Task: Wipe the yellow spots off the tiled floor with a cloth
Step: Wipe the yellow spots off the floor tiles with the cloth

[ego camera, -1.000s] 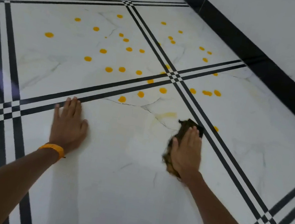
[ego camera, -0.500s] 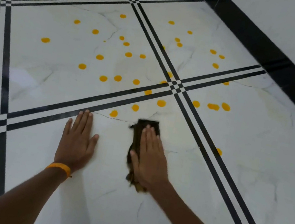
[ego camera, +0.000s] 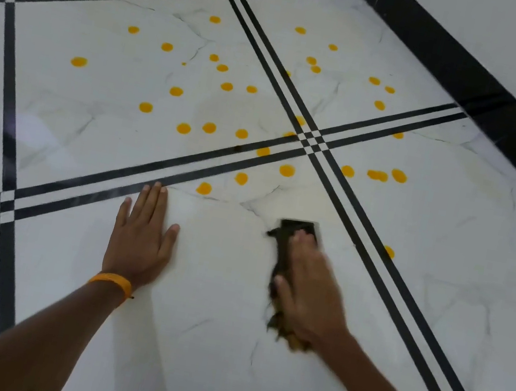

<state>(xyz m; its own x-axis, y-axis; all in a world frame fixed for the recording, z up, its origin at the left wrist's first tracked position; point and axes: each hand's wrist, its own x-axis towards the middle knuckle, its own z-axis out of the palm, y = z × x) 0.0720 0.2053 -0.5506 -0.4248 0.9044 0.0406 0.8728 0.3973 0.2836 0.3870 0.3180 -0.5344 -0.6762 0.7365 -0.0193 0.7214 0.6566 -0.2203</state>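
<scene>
Several round yellow spots dot the white marble tiled floor, most of them beyond the black double lines. My right hand presses flat on a dark cloth, whose front edge sticks out past my fingertips and whose frayed, yellow-stained end shows under my wrist. The cloth lies on the near tile, a little below the closest spots. My left hand rests flat on the floor with fingers together, an orange band on its wrist. One lone spot sits to the right of the cloth, past the black lines.
Black double grout lines cross the floor in a grid. A black skirting strip and a white wall run along the upper right.
My right hand slid the cloth left toward my left hand, then back right again. A faint yellow smear near the cloth has gone. My left hand stayed planted.
</scene>
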